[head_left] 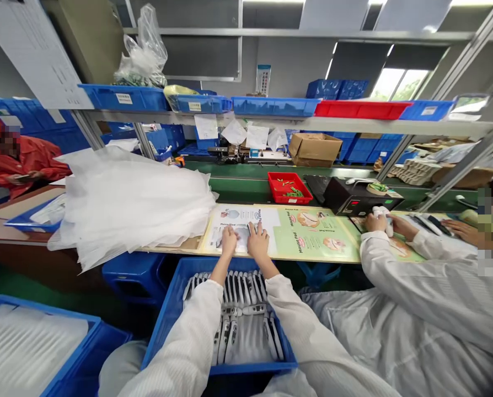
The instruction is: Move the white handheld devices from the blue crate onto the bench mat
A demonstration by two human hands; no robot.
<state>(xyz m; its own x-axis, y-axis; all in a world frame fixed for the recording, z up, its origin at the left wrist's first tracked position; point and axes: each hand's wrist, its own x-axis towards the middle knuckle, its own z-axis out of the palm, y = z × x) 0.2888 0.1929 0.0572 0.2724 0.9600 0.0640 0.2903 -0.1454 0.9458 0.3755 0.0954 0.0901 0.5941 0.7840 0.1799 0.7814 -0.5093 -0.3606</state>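
My left hand (pixel 229 241) and my right hand (pixel 258 238) rest side by side, fingers down, on a glossy white item (pixel 241 237) lying on a printed white sheet (pixel 246 218). The sheet lies on a green printed mat labelled "Mouse Pad" (pixel 316 231) along the bench. What the hands grip, if anything, is hard to tell. Close beside my left hand lies a large heap of translucent white plastic sheets or bags (pixel 126 204). Below my forearms, a blue crate (pixel 164 325) holds several rows of white-and-grey items in sleeves (pixel 246 325).
To my right, a co-worker's hand (pixel 374 222) grips a white computer mouse (pixel 385 218). Beyond stand a black machine (pixel 349 197) and a red tray of green parts (pixel 290 187). A shelf of blue bins (pixel 122 98) runs overhead; another blue crate (pixel 35 311) sits lower left.
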